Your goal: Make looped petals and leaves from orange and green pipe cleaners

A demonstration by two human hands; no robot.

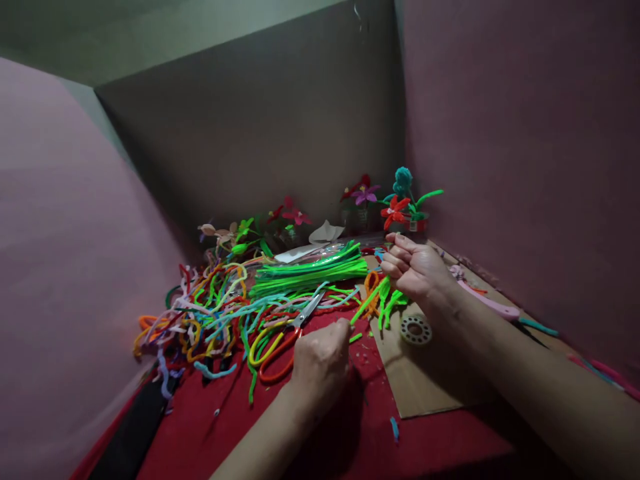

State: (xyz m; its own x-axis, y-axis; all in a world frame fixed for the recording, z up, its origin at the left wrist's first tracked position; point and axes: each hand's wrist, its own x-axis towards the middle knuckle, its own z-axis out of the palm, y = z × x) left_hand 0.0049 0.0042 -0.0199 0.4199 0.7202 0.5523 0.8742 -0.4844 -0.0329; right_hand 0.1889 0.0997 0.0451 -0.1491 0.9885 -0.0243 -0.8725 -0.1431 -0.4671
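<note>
My left hand (323, 350) is closed low over the red cloth, beside the handles of a pair of scissors (285, 343) with yellow and orange-red grips. What its fingers hold is hidden. My right hand (413, 267) is raised over a piece of cardboard, fingers curled and thumb against the index finger; I cannot make out anything in the pinch. A bright green pipe cleaner (364, 309) runs between the two hands, and which of them grips it is unclear. Bent green pipe cleaners (390, 307) show just below my right hand, with an orange loop (371, 293) alongside.
A tangle of coloured pipe cleaners (215, 313) covers the left side. Behind lies a bundle of green pipe cleaners (310, 275). Pipe-cleaner flowers (395, 210) stand along the back. A round holed spool (415, 330) rests on the cardboard (425, 387). Walls enclose both sides.
</note>
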